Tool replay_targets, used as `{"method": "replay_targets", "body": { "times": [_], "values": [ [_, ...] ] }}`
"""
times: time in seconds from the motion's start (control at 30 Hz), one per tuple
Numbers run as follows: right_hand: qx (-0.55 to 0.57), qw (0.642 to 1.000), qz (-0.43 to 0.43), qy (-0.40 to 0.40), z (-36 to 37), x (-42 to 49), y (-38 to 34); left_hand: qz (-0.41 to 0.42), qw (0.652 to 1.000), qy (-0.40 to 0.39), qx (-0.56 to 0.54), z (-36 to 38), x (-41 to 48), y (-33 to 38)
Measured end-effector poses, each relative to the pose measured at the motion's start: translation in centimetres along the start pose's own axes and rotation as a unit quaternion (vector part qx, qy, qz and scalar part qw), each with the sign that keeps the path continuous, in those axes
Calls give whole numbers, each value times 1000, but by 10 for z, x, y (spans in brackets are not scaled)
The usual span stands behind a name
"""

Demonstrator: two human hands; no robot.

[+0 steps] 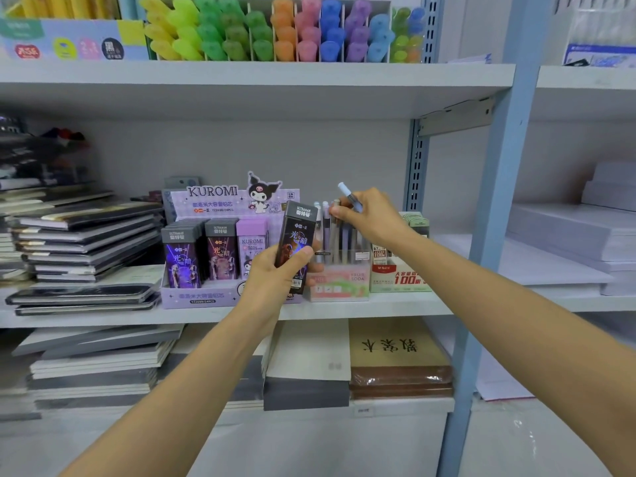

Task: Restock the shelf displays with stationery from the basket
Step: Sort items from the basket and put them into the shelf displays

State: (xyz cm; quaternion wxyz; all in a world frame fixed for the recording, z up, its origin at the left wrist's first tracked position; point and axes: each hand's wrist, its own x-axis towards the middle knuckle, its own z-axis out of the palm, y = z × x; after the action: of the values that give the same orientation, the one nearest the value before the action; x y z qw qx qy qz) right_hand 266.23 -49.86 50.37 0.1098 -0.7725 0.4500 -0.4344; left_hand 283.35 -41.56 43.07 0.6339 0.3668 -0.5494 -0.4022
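Observation:
My left hand (275, 270) grips a dark Ultraman lead box (296, 242), held upright in front of the purple Kuromi display (192, 297) on the middle shelf. That display holds several similar dark and lilac boxes (220, 249). My right hand (368, 215) holds a light blue pen (349, 196) above the clear pen holder (339, 282), its fingertips touching the tops of the pens (335, 235) standing in it. The basket is out of view.
Stacked dark notebooks (86, 235) lie left of the display. A lead refill box (399, 277) stands right of the pen holder. Highlighters (282, 32) fill the upper shelf. A blue shelf upright (488, 235) rises at right, with paper stacks (568, 235) beyond. Books (395, 359) lie below.

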Motion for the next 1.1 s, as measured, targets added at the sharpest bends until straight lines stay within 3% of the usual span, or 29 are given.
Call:
{"method": "replay_targets", "body": {
  "times": [0.27, 0.4, 0.5, 0.6, 0.7, 0.8, 0.87, 0.97, 1.1],
  "values": [
    [14, 1000, 21, 5, 12, -1, 1, -17, 999, 2, -33, -1, -3, 7],
    [153, 986, 43, 42, 2, -13, -10, -22, 999, 22, -36, -1, -6, 11],
    [385, 917, 106, 6, -6, -24, -15, -45, 998, 27, -31, 6, -11, 14],
    [461, 882, 90, -31, -4, -40, -19, -89, 996, 1, -22, 21, -20, 17],
    [559, 826, 73, -33, -2, -47, -23, -124, 990, -33, -51, 39, -30, 17],
    [609, 790, 67, -22, -3, -49, -26, -127, 987, -4, -94, 48, -36, 18],
    [592, 803, 52, -31, -5, -51, -24, -121, 988, 11, -93, 47, -36, 20],
    [502, 864, 30, -25, -17, -54, -20, -116, 988, 29, -94, 40, -36, 23],
    [451, 892, 26, 8, -36, -56, -14, -108, 992, 40, -42, 27, -37, 25]
  ]
}}
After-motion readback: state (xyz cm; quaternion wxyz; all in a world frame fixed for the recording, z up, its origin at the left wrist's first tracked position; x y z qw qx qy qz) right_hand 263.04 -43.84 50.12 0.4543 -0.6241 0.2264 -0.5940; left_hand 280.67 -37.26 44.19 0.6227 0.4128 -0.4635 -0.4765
